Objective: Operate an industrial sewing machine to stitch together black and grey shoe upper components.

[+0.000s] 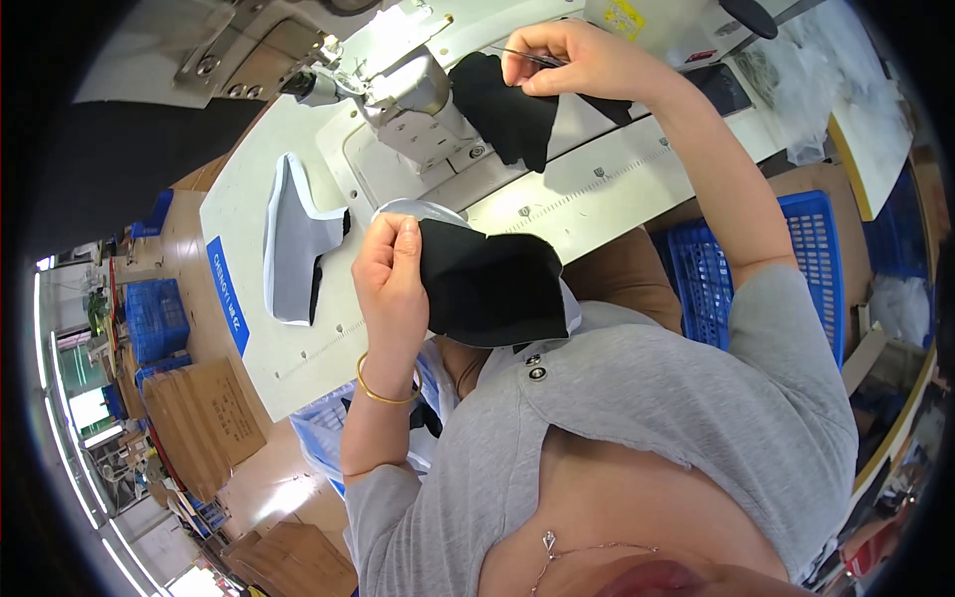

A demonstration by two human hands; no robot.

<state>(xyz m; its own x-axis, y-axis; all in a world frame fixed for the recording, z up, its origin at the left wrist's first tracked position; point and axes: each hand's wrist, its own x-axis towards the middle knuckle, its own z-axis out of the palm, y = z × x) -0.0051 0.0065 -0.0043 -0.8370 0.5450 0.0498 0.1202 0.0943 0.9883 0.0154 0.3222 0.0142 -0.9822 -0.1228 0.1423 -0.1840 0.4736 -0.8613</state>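
My left hand (391, 274) is closed, thumb against fingers, on the edge of a black fabric piece (492, 289) with a pale lining. This piece hangs in front of the table's near edge. Beyond it, my right hand (557, 65) is closed on a slim dark pointed tool (522, 55); its exact kind is mostly hidden by the fingers. Under and beside that hand lie black fabric pieces (507, 114) on the table. A sewing machine (413, 104) stands between the hands' far sides, its lamp lit. At the left, a grey fabric piece with white edging (293, 249) lies flat.
The white sewing table (249, 199) has a ruler scale along its near edge. Blue plastic baskets (816, 239) stand at the right, by clear plastic wrap (826, 70). A white-lined bin (323, 428) is below the table. Cardboard boxes (199, 423) and a blue crate (156, 318) sit at left.
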